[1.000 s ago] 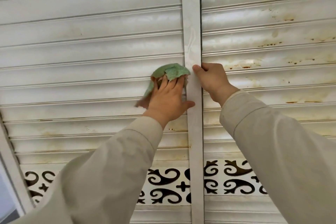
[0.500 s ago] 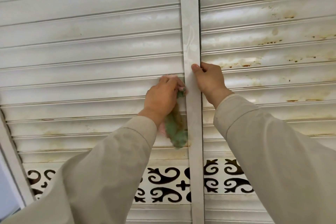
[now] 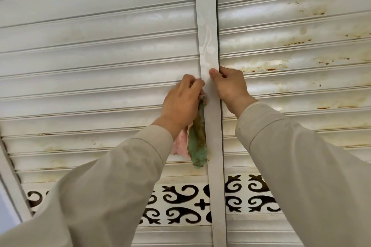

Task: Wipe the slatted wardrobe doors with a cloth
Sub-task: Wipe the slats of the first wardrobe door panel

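Left hand [image 3: 181,102] grips the cloth [image 3: 197,142] bunched against the slats [image 3: 100,78]; right hand [image 3: 230,86] pinches the stile [image 3: 208,36]. The dangling soiled end may smear grime.

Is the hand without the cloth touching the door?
Touching. The head view shows the right hand gripping the door's middle strip, thumb on its front.

Left sleeve [image 3: 112,182]: long, pale beige, plain cuff at the wrist.
Right sleeve [image 3: 301,166]: same beige, seam above the cuff.
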{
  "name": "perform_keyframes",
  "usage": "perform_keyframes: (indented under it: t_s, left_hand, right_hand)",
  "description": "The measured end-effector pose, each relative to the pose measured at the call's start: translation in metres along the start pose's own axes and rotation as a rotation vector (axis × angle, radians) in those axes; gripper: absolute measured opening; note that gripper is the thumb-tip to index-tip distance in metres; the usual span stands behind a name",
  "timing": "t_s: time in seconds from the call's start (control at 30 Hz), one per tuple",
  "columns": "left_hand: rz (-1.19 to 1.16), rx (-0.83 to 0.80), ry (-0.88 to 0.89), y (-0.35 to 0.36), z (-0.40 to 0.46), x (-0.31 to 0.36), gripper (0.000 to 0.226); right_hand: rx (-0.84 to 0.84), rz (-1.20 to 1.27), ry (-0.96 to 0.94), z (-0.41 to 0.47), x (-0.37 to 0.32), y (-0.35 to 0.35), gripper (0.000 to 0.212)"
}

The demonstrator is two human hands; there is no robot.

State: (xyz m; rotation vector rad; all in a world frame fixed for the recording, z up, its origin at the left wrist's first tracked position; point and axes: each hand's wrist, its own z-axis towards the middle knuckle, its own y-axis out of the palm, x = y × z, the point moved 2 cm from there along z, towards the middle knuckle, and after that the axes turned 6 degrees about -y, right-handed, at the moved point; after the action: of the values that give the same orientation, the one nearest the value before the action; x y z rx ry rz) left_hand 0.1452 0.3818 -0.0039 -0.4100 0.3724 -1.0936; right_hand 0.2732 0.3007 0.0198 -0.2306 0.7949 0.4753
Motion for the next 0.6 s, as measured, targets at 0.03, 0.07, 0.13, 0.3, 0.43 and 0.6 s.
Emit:
perform_keyframes:
  t_s: [0.03, 0.07, 0.13, 0.3, 0.43, 0.6]
  left_hand:
    - [-0.004, -0.019, 0.015, 0.001, -0.002, 0.000, 0.024]
    - [0.003, -0.036, 0.034, 0.003, -0.004, 0.000, 0.017]
    - [-0.011, -0.026, 0.061, 0.005, -0.009, -0.002, 0.009]
    - [-0.027, 0.027, 0.111, 0.012, -0.015, -0.005, 0.007]
    - [-0.064, 0.029, 0.158, 0.011, -0.025, -0.011, 0.010]
    - [0.001, -0.036, 0.200, 0.009, -0.037, -0.016, 0.037]
  right_hand:
    - [-0.001, 0.002, 0.001, 0.001, 0.001, 0.001, 0.020]
    - [0.000, 0.008, 0.001, 0.001, 0.002, 0.001, 0.019]
    - [0.008, 0.017, 0.008, 0.001, 0.002, 0.002, 0.027]
    - [0.004, 0.038, 0.009, 0.000, 0.002, 0.001, 0.022]
    - [0.005, 0.027, 0.002, 0.000, 0.002, 0.001, 0.012]
    - [0.026, 0.030, -0.002, -0.001, 0.004, 0.003, 0.021]
